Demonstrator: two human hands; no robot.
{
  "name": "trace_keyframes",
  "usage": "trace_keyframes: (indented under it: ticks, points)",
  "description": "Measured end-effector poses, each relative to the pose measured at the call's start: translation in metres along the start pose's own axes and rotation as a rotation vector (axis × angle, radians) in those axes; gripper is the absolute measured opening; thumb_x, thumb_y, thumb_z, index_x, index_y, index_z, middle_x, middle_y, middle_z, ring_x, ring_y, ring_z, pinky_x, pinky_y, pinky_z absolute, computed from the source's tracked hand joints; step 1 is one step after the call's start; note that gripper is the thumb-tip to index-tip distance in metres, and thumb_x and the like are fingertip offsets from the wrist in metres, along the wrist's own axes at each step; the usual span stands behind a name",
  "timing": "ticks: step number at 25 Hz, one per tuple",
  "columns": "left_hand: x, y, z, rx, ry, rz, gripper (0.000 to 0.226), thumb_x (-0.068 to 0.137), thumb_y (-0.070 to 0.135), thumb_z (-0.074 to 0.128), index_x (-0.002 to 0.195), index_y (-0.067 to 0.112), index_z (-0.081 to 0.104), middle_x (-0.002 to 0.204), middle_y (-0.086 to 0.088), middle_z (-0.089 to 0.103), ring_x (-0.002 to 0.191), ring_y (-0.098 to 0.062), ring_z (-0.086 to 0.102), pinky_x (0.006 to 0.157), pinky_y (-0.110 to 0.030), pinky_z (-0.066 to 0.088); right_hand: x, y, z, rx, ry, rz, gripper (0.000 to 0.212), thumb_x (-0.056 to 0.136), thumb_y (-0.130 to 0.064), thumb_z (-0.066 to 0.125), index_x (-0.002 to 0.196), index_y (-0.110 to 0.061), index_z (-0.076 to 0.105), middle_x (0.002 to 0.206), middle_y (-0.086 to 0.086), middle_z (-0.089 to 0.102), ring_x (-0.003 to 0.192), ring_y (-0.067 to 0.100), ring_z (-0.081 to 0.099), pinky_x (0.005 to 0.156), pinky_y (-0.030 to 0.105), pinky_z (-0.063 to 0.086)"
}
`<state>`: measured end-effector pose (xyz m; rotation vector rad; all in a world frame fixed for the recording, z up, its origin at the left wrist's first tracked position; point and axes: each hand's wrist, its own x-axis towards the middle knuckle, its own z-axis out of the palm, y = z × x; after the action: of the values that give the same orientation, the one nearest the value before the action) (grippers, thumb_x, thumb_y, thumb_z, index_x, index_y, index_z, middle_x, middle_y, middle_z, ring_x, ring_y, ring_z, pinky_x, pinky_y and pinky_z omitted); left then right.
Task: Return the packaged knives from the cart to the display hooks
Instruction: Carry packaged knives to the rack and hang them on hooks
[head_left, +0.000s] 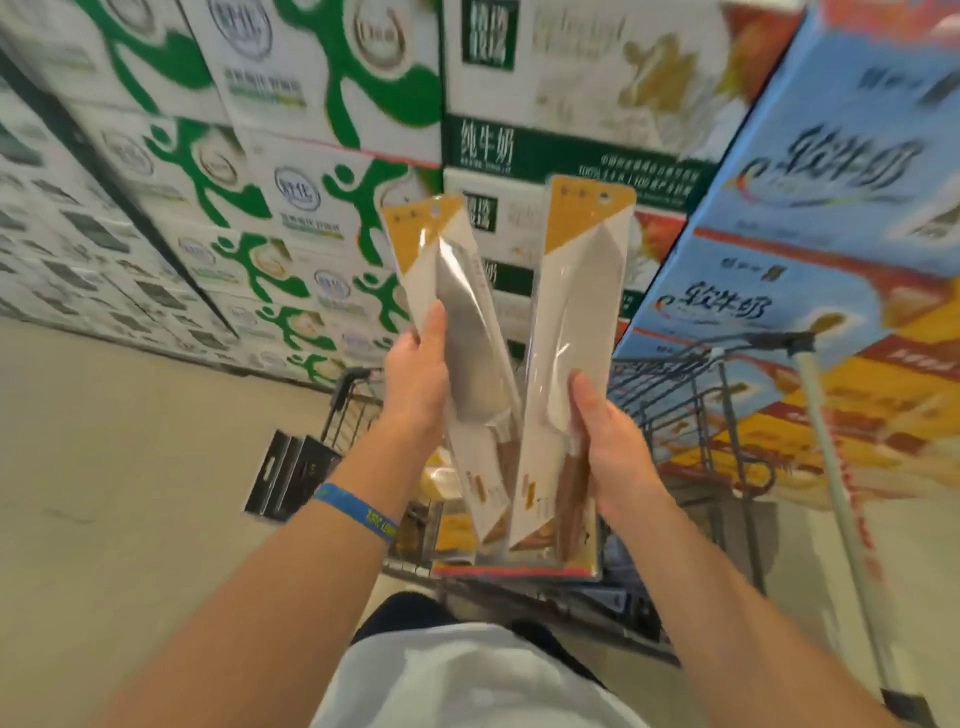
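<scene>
Holding two packs above the grey wire shopping cart (675, 395), the person has hung neither yet; no display hooks are in view. The left hand (415, 384) grip is clamped on one white-and-tan carded knife pack (457, 322). The right hand (608, 441) grip is clamped on the taller matching knife pack (566, 322) just beside it. Further packs appear to lie in the cart. Stacked green-and-white milk cartons (291, 171) close off the way ahead, and flat black boxes (291, 467) stand at the cart's left corner.

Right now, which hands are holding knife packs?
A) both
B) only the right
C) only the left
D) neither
A: the left hand grips the left pack, and the right hand grips the right pack.
</scene>
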<state>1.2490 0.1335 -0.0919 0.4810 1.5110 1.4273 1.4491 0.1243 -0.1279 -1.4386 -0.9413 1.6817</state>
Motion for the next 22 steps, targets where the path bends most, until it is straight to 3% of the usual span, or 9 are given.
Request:
trace_keyframes:
  ticks: [3, 5, 8, 11, 13, 15, 17, 19, 22]
  points:
    - [-0.014, 0.032, 0.041, 0.031, -0.129, 0.088, 0.039, 0.093, 0.059, 0.060, 0.097, 0.021, 0.068, 0.085, 0.006, 0.077, 0.081, -0.012, 0.075, 0.063, -0.024, 0.059, -0.015, -0.021, 0.003, 0.060, -0.026, -0.042, 0.072, 0.055, -0.081, 0.081, 0.105, -0.029, 0.079, 0.109, 0.006, 0.079, 0.099, 0.027, 0.076, 0.087, 0.047, 0.061]
    - [-0.023, 0.058, 0.060, 0.076, -0.213, 0.141, 0.041, 0.091, 0.055, 0.065, 0.101, 0.016, 0.070, 0.092, -0.002, 0.077, 0.088, -0.020, 0.075, 0.071, -0.033, 0.061, -0.023, -0.049, 0.006, 0.091, 0.024, -0.131, 0.057, 0.060, -0.076, 0.080, 0.100, -0.035, 0.079, 0.105, 0.004, 0.079, 0.093, 0.025, 0.077, 0.071, 0.037, 0.062]
    - [-0.027, 0.084, 0.073, 0.046, -0.503, 0.116, 0.039, 0.088, 0.043, 0.072, 0.119, 0.018, 0.069, 0.111, -0.009, 0.076, 0.103, -0.030, 0.073, 0.084, -0.044, 0.060, -0.030, -0.098, 0.005, 0.155, 0.132, -0.278, 0.038, 0.074, -0.065, 0.077, 0.097, -0.035, 0.079, 0.101, 0.002, 0.080, 0.089, 0.023, 0.078, 0.064, 0.031, 0.061]
    - [-0.040, 0.091, 0.082, 0.130, -0.720, 0.072, 0.051, 0.072, 0.061, 0.078, 0.114, 0.033, 0.071, 0.113, -0.009, 0.076, 0.104, -0.030, 0.073, 0.089, -0.051, 0.057, -0.037, -0.137, 0.003, 0.162, 0.220, -0.373, 0.034, 0.087, -0.054, 0.072, 0.104, -0.024, 0.077, 0.097, 0.000, 0.080, 0.085, 0.018, 0.078, 0.061, 0.025, 0.059]
    - [-0.044, 0.099, 0.090, 0.104, -0.704, 0.109, 0.050, 0.065, 0.066, 0.078, 0.108, 0.041, 0.072, 0.111, -0.007, 0.076, 0.102, -0.029, 0.074, 0.088, -0.052, 0.057, -0.043, -0.159, 0.005, 0.085, 0.247, -0.409, 0.036, 0.089, -0.054, 0.070, 0.107, -0.023, 0.074, 0.095, -0.002, 0.080, 0.084, 0.016, 0.077, 0.061, 0.024, 0.059]
    - [-0.041, 0.111, 0.093, 0.079, -0.660, 0.176, 0.039, 0.076, 0.056, 0.076, 0.110, 0.037, 0.072, 0.109, -0.004, 0.077, 0.101, -0.028, 0.074, 0.086, -0.049, 0.058, -0.049, -0.174, 0.006, 0.001, 0.332, -0.459, 0.044, 0.083, -0.065, 0.069, 0.103, -0.026, 0.074, 0.092, -0.006, 0.079, 0.083, 0.012, 0.076, 0.066, 0.030, 0.060]
    - [-0.034, 0.122, 0.090, 0.110, -0.592, 0.251, 0.038, 0.083, 0.053, 0.071, 0.114, 0.032, 0.070, 0.103, 0.002, 0.078, 0.097, -0.025, 0.074, 0.083, -0.046, 0.059, -0.057, -0.184, 0.001, -0.061, 0.503, -0.543, 0.054, 0.075, -0.075, 0.062, 0.095, -0.026, 0.073, 0.086, -0.011, 0.077, 0.078, 0.006, 0.073, 0.065, 0.032, 0.057]
    - [-0.029, 0.130, 0.083, 0.112, -0.536, 0.316, 0.047, 0.077, 0.060, 0.070, 0.113, 0.031, 0.071, 0.096, 0.007, 0.078, 0.091, -0.020, 0.074, 0.078, -0.039, 0.058, -0.064, -0.186, -0.008, -0.042, 0.686, -0.588, 0.056, 0.073, -0.078, 0.057, 0.087, -0.025, 0.071, 0.081, -0.013, 0.075, 0.071, 0.003, 0.070, 0.060, 0.031, 0.053]
    - [-0.032, 0.140, 0.089, 0.092, -0.619, 0.325, 0.040, 0.078, 0.053, 0.079, 0.110, 0.030, 0.073, 0.099, 0.002, 0.079, 0.092, -0.021, 0.076, 0.079, -0.043, 0.059, -0.078, -0.186, -0.019, 0.034, 0.799, -0.574, 0.052, 0.070, -0.078, 0.060, 0.089, -0.032, 0.072, 0.081, -0.012, 0.075, 0.073, 0.008, 0.072, 0.063, 0.039, 0.060]
